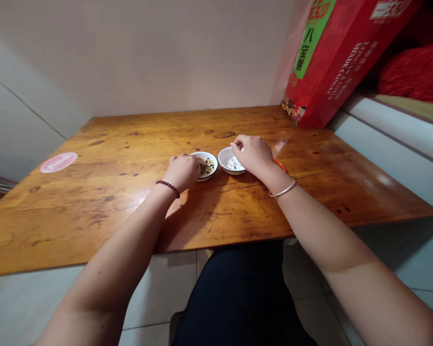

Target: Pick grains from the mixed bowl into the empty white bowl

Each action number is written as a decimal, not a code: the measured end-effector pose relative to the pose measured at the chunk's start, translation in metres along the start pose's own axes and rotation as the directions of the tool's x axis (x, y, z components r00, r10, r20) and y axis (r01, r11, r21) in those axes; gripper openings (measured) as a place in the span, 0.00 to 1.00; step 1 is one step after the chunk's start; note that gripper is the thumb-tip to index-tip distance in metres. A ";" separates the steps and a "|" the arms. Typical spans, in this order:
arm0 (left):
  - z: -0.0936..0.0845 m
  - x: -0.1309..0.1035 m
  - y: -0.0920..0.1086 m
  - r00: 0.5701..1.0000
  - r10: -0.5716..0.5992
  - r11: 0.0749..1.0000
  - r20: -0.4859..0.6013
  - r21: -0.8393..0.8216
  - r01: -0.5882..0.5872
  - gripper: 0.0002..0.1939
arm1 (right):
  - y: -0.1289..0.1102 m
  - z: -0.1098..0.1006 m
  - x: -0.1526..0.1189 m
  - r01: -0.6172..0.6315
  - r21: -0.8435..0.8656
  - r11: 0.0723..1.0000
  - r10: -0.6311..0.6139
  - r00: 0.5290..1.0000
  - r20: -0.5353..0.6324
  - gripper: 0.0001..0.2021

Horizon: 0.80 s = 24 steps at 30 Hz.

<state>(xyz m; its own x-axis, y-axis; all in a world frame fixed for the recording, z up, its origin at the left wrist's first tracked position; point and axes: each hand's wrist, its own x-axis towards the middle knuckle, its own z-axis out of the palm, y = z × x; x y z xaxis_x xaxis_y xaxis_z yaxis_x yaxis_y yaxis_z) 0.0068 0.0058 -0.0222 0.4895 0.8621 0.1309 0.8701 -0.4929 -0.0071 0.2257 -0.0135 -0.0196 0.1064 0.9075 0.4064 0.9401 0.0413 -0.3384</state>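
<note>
My left hand [182, 171] reaches over the left white bowl [212, 157], its curled fingers down at a mix of beans and grains [208, 166]. Its fingertips are partly hidden, so what they pinch does not show. Beside it, a second white bowl [223, 156] holds a few small loose pieces [234, 163] on its bottom. Above that bowl's right side hovers my right hand [251, 153], thumb and fingers drawn together; anything between them is too small to make out. The two bowls stand close together, with a narrow gap between their rims.
Both bowls rest on a brown wooden table [104, 192]. A pink round sticker [58, 162] marks its left side. At the back right stands a tall red box [339, 62]. Something orange [280, 165] shows behind my right wrist. A wall [187, 57] runs along the far edge.
</note>
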 end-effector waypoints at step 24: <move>-0.011 0.005 0.000 0.978 -0.209 0.685 -0.010 -0.715 0.139 0.09 | -0.001 0.000 0.001 0.011 0.164 0.986 -0.004 0.999 -0.039 0.12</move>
<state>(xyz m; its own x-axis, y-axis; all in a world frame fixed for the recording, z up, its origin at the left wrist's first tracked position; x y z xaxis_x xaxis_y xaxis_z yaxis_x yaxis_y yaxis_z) 0.0086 0.0089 -0.0107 0.2965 0.9448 0.1391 0.6221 -0.3016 0.7225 0.2247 -0.0130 -0.0192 0.1147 0.8904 0.4406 0.8752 0.1192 -0.4688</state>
